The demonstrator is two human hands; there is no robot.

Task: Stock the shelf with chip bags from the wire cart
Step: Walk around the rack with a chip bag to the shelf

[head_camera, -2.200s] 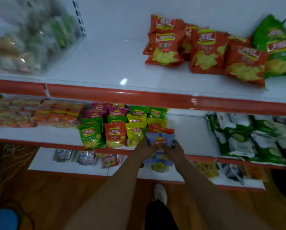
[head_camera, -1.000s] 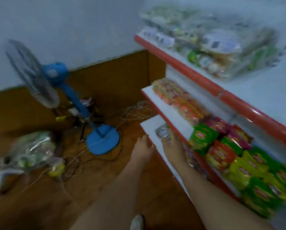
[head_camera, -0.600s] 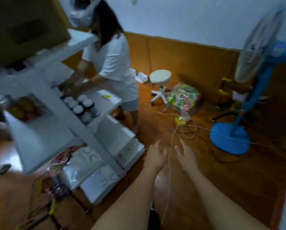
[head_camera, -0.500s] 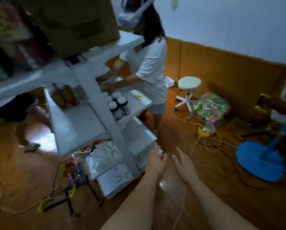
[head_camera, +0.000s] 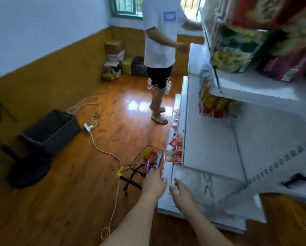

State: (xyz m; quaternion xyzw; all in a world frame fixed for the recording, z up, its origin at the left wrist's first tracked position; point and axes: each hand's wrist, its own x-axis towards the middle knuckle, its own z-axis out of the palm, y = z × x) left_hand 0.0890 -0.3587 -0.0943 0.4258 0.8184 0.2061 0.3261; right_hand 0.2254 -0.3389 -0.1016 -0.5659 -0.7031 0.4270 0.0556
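Observation:
The black wire cart (head_camera: pixel 138 161) with a yellow handle stands on the wooden floor beside a white shelf unit (head_camera: pixel 210 151). Several colourful chip bags (head_camera: pixel 151 159) lie inside it. My left hand (head_camera: pixel 154 182) is stretched out just below the cart's near edge, fingers relaxed, holding nothing. My right hand (head_camera: pixel 181 193) hovers beside it over the shelf unit's low corner, fingers spread and empty. The view is blurred by motion.
A person in a white shirt (head_camera: pixel 160 50) stands at the far end of the shelf unit. A white cable (head_camera: pixel 111 162) runs across the floor past the cart. A dark crate (head_camera: pixel 51 130) sits at the left wall. Boxes (head_camera: pixel 115 57) are stacked in the far corner.
A bag I held with both hands was left on the red-edged shelf. My view has swung round the room to the wire cart, with both empty hands stretched out in front.

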